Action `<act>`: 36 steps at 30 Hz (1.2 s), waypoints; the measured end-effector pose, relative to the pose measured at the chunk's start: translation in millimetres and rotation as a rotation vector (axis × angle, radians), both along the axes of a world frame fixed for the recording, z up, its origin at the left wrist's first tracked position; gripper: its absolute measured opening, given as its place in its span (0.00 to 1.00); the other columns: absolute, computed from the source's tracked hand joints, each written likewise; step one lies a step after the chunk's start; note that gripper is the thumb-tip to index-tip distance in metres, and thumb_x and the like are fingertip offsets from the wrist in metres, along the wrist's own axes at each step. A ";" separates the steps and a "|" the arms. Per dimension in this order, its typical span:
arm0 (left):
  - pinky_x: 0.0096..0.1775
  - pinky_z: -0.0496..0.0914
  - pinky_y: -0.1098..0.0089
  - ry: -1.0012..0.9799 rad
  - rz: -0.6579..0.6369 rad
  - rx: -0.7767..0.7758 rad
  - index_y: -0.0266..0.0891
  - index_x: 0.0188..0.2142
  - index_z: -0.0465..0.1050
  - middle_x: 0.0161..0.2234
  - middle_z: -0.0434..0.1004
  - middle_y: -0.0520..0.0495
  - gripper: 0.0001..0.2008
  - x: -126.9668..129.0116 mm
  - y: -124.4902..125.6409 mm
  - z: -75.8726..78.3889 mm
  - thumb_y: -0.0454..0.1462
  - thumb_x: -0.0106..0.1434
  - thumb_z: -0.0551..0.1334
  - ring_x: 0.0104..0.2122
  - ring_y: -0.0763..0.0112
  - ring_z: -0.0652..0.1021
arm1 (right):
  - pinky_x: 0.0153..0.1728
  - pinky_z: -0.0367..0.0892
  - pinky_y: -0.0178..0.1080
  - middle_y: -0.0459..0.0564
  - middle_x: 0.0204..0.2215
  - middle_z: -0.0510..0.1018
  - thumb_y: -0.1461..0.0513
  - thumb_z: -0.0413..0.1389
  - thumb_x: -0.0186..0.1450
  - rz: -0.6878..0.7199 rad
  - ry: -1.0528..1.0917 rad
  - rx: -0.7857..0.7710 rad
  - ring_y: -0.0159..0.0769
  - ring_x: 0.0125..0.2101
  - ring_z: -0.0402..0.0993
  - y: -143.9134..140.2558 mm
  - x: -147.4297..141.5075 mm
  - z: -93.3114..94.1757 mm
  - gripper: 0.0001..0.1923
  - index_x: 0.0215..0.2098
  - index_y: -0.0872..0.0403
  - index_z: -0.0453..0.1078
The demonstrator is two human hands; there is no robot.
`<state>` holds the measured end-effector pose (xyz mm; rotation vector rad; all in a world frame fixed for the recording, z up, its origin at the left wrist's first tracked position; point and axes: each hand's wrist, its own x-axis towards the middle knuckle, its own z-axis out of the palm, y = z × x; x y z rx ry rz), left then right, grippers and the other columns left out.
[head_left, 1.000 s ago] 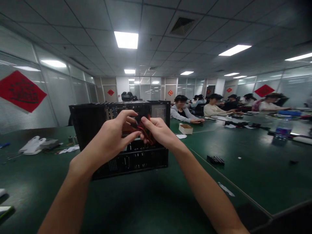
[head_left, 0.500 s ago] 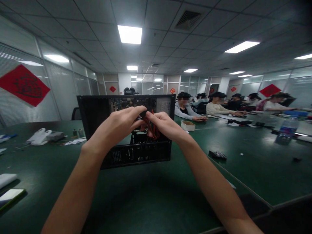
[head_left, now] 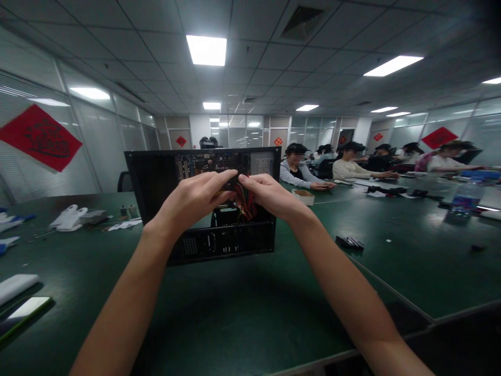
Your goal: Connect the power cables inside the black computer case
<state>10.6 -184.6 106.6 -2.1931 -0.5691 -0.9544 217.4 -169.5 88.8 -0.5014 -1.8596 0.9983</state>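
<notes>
Both hands meet at 12 o'clock before the open PC case (head_left: 156, 183) on the tabletop (head_left: 235, 313). Left hand (head_left: 191, 201) and right hand (head_left: 270, 196) pinch a small connector on the red wires (head_left: 245, 206), apparently mid-connection; next calls for careful alignment.

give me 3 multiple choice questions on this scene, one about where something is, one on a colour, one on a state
1. Where is the small black part lying?
A. on the table right of the computer case
B. on top of the case
C. in the left hand

2. What colour is the table?
A. white
B. dark green
C. red

3. How is the computer case?
A. boxed up
B. closed on all sides
C. open, insides showing

Answers: 1 A, it sits alone on the table surface beside the case. 2 B, the bare top is green throughout. 3 C, the left hand and right hand pinch the red wires in front of its exposed interior.
</notes>
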 end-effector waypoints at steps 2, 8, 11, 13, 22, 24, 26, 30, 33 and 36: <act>0.48 0.74 0.66 -0.027 -0.023 0.018 0.37 0.56 0.68 0.46 0.80 0.42 0.20 -0.7 0.9 -0.3 0.42 0.66 0.60 0.44 0.65 0.80 | 0.27 0.66 0.33 0.48 0.26 0.76 0.44 0.55 0.64 0.005 0.024 -0.014 0.30 0.26 0.71 0.8 0.7 -0.5 0.24 0.31 0.58 0.71; 0.49 0.74 0.68 -0.067 -0.123 0.057 0.38 0.53 0.69 0.47 0.79 0.43 0.18 -0.4 6.9 -1.0 0.41 0.65 0.61 0.45 0.67 0.80 | 0.26 0.66 0.33 0.46 0.24 0.75 0.45 0.58 0.61 0.004 0.061 -0.041 0.29 0.24 0.70 3.9 0.6 -1.3 0.23 0.30 0.58 0.72; 0.46 0.75 0.71 -0.070 -0.147 0.146 0.38 0.50 0.71 0.43 0.81 0.44 0.17 -0.9 10.3 -1.0 0.41 0.64 0.62 0.42 0.69 0.81 | 0.27 0.67 0.33 0.47 0.24 0.76 0.44 0.59 0.60 0.040 0.101 -0.078 0.30 0.25 0.71 5.1 -1.2 -1.4 0.23 0.31 0.58 0.72; 0.45 0.75 0.72 -0.076 -0.163 0.189 0.38 0.49 0.72 0.42 0.81 0.45 0.15 -1.3 12.1 -1.9 0.41 0.64 0.63 0.40 0.70 0.81 | 0.27 0.67 0.33 0.48 0.25 0.76 0.45 0.60 0.60 0.061 0.124 -0.107 0.30 0.26 0.72 4.9 -2.4 -1.3 0.23 0.31 0.58 0.72; 0.43 0.75 0.74 -0.120 -0.164 0.205 0.39 0.49 0.73 0.41 0.81 0.45 0.15 -0.7 14.3 -6.7 0.39 0.63 0.64 0.39 0.72 0.81 | 0.27 0.68 0.33 0.49 0.26 0.77 0.46 0.58 0.62 0.122 0.091 -0.140 0.31 0.27 0.72 5.3 1.3 -1.7 0.22 0.34 0.58 0.73; 0.43 0.75 0.74 -0.110 -0.174 0.223 0.38 0.49 0.73 0.41 0.82 0.45 0.15 -1.0 15.0 -6.9 0.39 0.63 0.64 0.38 0.72 0.81 | 0.25 0.67 0.32 0.48 0.26 0.76 0.46 0.58 0.63 0.117 0.087 -0.131 0.30 0.26 0.72 6.9 1.7 -2.8 0.22 0.34 0.58 0.72; 0.42 0.75 0.75 -0.104 -0.184 0.235 0.38 0.49 0.73 0.40 0.82 0.45 0.16 -1.9 16.5 -7.2 0.39 0.63 0.64 0.37 0.72 0.81 | 0.24 0.66 0.31 0.48 0.25 0.76 0.46 0.57 0.63 0.108 0.075 -0.124 0.30 0.25 0.72 7.6 1.0 -3.8 0.22 0.34 0.58 0.72; 0.41 0.75 0.75 -0.103 -0.151 0.251 0.39 0.50 0.73 0.39 0.82 0.45 0.19 -5.1 20.4 -7.7 0.42 0.62 0.65 0.37 0.71 0.81 | 0.22 0.65 0.30 0.47 0.23 0.76 0.46 0.56 0.64 0.056 0.045 -0.096 0.29 0.23 0.71 3.8 -1.7 -3.1 0.23 0.34 0.58 0.71; 0.39 0.75 0.75 -0.105 -0.097 0.241 0.39 0.50 0.73 0.39 0.82 0.45 0.20 -7.1 21.8 -7.7 0.45 0.61 0.65 0.35 0.71 0.81 | 0.21 0.65 0.30 0.47 0.22 0.76 0.46 0.55 0.65 0.010 0.020 -0.076 0.29 0.22 0.71 -1.2 -3.6 -1.0 0.22 0.33 0.58 0.70; 0.35 0.74 0.75 -0.123 -0.061 0.254 0.37 0.46 0.76 0.35 0.82 0.46 0.18 -7.6 22.2 -8.4 0.46 0.61 0.64 0.31 0.71 0.81 | 0.21 0.64 0.30 0.47 0.22 0.75 0.46 0.55 0.65 -0.007 0.020 -0.065 0.28 0.22 0.71 -3.9 -5.3 0.3 0.23 0.32 0.58 0.71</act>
